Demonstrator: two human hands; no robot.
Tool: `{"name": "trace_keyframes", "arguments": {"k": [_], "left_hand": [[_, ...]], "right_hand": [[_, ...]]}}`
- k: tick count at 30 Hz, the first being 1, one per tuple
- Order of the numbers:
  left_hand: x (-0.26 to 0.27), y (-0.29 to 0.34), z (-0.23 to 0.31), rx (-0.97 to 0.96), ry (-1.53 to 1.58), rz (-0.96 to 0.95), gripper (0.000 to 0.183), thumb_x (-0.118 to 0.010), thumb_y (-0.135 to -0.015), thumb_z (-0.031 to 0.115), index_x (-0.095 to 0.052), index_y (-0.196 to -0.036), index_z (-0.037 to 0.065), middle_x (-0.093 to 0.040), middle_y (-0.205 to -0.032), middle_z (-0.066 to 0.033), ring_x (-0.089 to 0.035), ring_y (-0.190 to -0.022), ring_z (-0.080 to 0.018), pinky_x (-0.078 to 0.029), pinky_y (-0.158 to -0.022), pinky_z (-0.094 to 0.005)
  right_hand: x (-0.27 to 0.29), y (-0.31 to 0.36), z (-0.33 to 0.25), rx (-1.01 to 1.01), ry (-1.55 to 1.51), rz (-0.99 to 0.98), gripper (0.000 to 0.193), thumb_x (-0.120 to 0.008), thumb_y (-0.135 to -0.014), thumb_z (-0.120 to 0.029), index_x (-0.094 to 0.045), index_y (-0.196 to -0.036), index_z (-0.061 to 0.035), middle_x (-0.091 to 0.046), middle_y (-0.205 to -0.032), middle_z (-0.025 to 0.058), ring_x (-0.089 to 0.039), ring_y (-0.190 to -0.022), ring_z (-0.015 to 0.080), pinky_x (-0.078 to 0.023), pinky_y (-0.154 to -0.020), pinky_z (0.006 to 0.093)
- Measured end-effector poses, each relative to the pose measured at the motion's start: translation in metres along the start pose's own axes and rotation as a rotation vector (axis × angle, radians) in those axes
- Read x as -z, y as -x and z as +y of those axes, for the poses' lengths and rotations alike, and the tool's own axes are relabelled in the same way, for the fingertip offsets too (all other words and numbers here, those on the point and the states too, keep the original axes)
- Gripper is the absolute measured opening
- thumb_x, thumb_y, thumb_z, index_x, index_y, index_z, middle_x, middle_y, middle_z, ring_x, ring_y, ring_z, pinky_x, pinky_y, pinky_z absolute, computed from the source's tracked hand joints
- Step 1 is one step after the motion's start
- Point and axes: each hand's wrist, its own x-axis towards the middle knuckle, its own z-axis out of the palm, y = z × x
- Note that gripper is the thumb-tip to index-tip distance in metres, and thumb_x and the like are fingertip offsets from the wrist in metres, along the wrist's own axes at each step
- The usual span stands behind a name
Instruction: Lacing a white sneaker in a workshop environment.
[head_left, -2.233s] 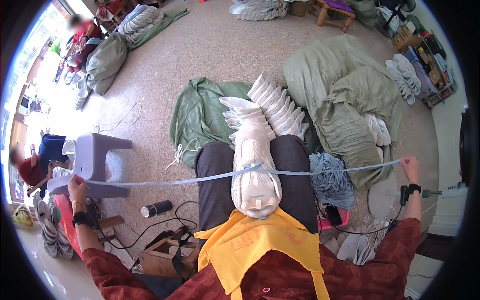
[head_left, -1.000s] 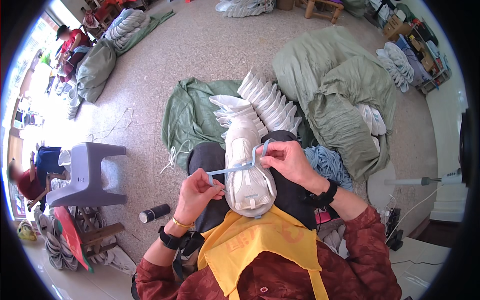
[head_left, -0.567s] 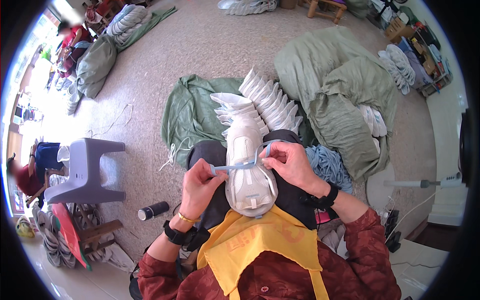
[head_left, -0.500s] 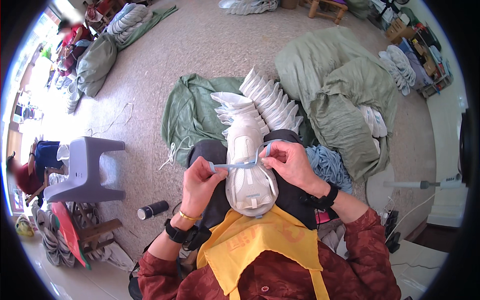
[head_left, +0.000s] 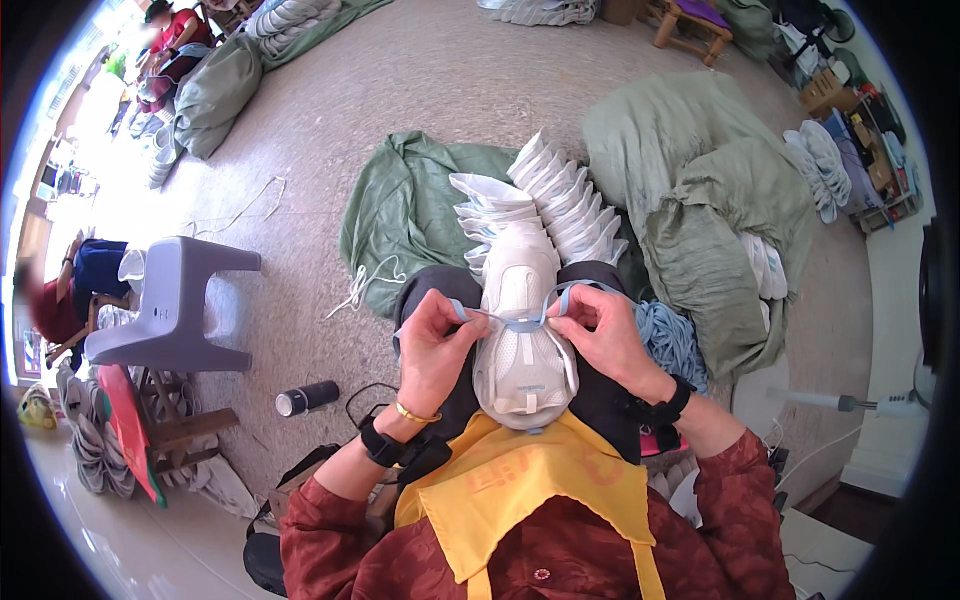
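Note:
A white and cream sneaker point(head_left: 527, 375) lies across my lap between my knees, sole down. A light blue shoelace point(head_left: 524, 325) crosses its upper near the tongue. My left hand point(head_left: 437, 345) pinches one side of the lace at the shoe's left edge, fingers closed, with a short blue loop standing above the fingertips. On the other side my right hand point(head_left: 607, 340) pinches the lace close to the eyelets, also closed. Its free length runs over my right fingers toward a heap of blue laces point(head_left: 668, 340) beside my right knee.
Beyond my knees, rows of white shoes point(head_left: 568, 200) rest on a green cloth point(head_left: 400, 205). A big green sack point(head_left: 690, 150) with shoes inside lies to the right. At left stand a grey plastic stool point(head_left: 180, 310) and a dark bottle point(head_left: 307, 398). Other people sit far left.
My left hand has moved in toward the shoe, so the pinched stretch of lace between my hands is shorter. The whole view has shifted slightly.

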Motion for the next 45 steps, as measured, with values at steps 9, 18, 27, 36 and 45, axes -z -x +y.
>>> {"name": "trace_keyframes", "arguments": {"k": [9, 18, 27, 36, 45], "left_hand": [[-0.005, 0.005, 0.01, -0.071, -0.293, -0.017, 0.025, -0.07, -0.09, -0.011, -0.05, -0.089, 0.002, -0.072, -0.092, -0.0081, -0.071, -0.089, -0.0114, -0.06, -0.081, -0.0258], [-0.011, 0.006, 0.021, -0.311, -0.703, -0.072, 0.023, -0.074, -0.089, -0.005, -0.052, -0.088, 0.0, -0.067, -0.081, -0.0074, -0.069, -0.081, -0.0084, -0.058, -0.068, -0.0252], [-0.013, 0.001, 0.016, -0.109, -0.537, 0.015, 0.03, -0.079, -0.085, -0.002, -0.049, -0.088, 0.001, -0.064, -0.079, -0.0049, -0.064, -0.075, -0.0071, -0.056, -0.065, -0.0241], [-0.022, 0.011, 0.021, -0.284, -0.745, 0.089, 0.029, -0.08, -0.079, -0.002, -0.052, -0.086, 0.001, -0.053, -0.075, -0.0072, -0.056, -0.061, -0.0175, -0.049, -0.057, -0.0311], [-0.022, 0.013, 0.017, -0.324, -0.714, -0.018, 0.018, -0.075, -0.085, -0.001, -0.058, -0.09, -0.001, -0.058, -0.08, -0.0115, -0.062, -0.064, -0.0239, -0.051, -0.06, -0.0353]], "right_hand": [[-0.001, 0.003, 0.003, -0.02, -0.046, 0.0, 0.006, -0.073, -0.092, -0.001, -0.071, -0.096, 0.0013, -0.07, -0.082, 0.0003, -0.063, -0.069, 0.0025, -0.051, -0.064, 0.0205], [-0.002, 0.003, 0.0, -0.065, -0.135, -0.005, 0.006, -0.073, -0.093, 0.001, -0.07, -0.099, 0.0007, -0.07, -0.086, -0.001, -0.063, -0.073, 0.0019, -0.052, -0.066, 0.0192], [0.001, 0.003, 0.005, -0.063, -0.043, 0.085, 0.01, -0.078, -0.089, 0.0, -0.069, -0.096, -0.0001, -0.07, -0.082, 0.0013, -0.065, -0.071, 0.0052, -0.054, -0.064, 0.022], [0.004, 0.014, -0.021, 0.319, 0.367, 0.092, 0.016, -0.079, -0.085, -0.005, -0.071, -0.096, 0.002, -0.069, -0.087, 0.0132, -0.068, -0.073, 0.0279, -0.054, -0.067, 0.0353], [-0.003, 0.014, -0.032, 0.299, 0.778, -0.161, 0.015, -0.067, -0.084, -0.005, -0.064, -0.096, 0.0036, -0.063, -0.093, 0.0183, -0.067, -0.091, 0.035, -0.056, -0.079, 0.0431]]}}
